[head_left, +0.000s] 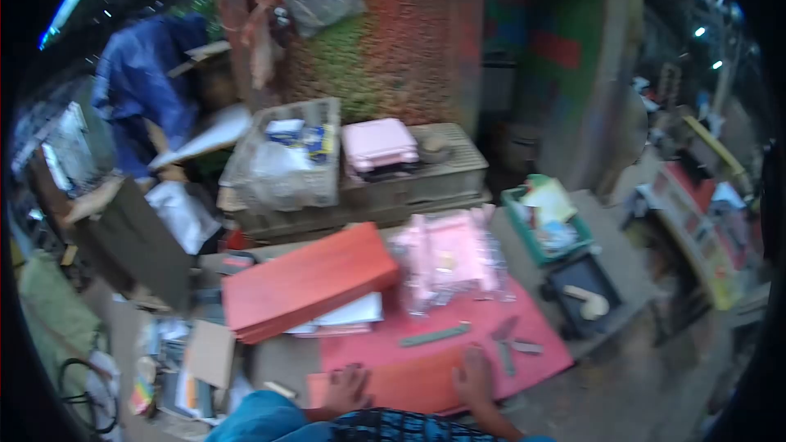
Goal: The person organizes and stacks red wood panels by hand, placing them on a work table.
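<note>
An orange-red sheet [413, 382] lies on a larger pinkish-red sheet [532, 323] close in front of my body. My left hand [348, 389] rests on its left part with the fingers spread. Toward the right end my right hand [474, 376] presses flat on it, fingers stretched out. Beyond the hands lies a slim green tool [434, 336], possibly a cutter. Several small tools, one with a dark pointed blade [505, 328], sit right of my right hand; blur hides their exact kind.
A thick stack of red sheets [307, 278] lies left over white papers [348, 315]. Pink pieces in clear plastic [450, 258] stand behind. To the right are a green basket [536, 245] and a black tray [565, 319]. A white crate [282, 196] stands at the back.
</note>
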`<state>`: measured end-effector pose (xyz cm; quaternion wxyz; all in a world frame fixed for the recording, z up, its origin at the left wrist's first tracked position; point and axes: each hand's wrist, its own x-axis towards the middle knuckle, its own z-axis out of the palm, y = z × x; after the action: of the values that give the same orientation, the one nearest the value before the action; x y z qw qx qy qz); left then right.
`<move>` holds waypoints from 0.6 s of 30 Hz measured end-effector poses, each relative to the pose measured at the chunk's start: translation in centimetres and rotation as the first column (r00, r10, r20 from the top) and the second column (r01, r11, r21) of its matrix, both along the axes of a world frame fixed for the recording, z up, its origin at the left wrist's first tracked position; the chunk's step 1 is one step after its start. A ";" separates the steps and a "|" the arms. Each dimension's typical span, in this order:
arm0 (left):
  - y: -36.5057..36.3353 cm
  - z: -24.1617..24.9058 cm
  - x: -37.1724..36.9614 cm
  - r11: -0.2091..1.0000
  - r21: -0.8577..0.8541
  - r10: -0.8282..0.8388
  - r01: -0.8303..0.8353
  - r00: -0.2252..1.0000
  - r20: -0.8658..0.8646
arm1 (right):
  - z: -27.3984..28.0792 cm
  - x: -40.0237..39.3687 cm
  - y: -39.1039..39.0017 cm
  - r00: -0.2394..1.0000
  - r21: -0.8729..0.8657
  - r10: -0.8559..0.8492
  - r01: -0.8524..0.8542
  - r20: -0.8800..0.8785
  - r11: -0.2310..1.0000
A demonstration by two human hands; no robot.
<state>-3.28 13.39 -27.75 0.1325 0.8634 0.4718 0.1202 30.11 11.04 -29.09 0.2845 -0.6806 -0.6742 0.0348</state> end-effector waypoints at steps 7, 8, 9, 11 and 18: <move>-0.2 1.9 0.7 0.993 -0.108 0.055 -0.055 0.998 -0.006 | 0.4 -0.2 -0.1 0.992 -0.044 -0.022 0.027 0.127 0.999; 0.1 1.5 1.1 0.993 -0.110 0.045 -0.043 0.999 0.016 | 1.4 -0.4 -0.2 0.990 -0.075 -0.026 0.037 0.139 0.997; 0.0 1.5 1.1 0.992 -0.118 0.045 -0.042 0.999 0.022 | 1.6 -0.1 -0.3 0.988 -0.072 -0.032 0.043 0.154 0.996; -0.2 2.1 0.5 0.990 -0.135 0.047 -0.046 0.999 -0.001 | 0.7 -0.3 -0.1 0.989 -0.077 -0.024 0.035 0.143 0.996; 0.0 1.2 0.7 0.999 -0.037 0.006 -0.010 0.996 -0.086 | -0.3 0.1 0.0 0.994 -0.085 -0.014 0.023 0.108 0.996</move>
<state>-2.61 13.37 -26.54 0.1278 0.8632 0.4827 0.0746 30.22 11.04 -29.38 0.2184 -0.6994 -0.6800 0.0245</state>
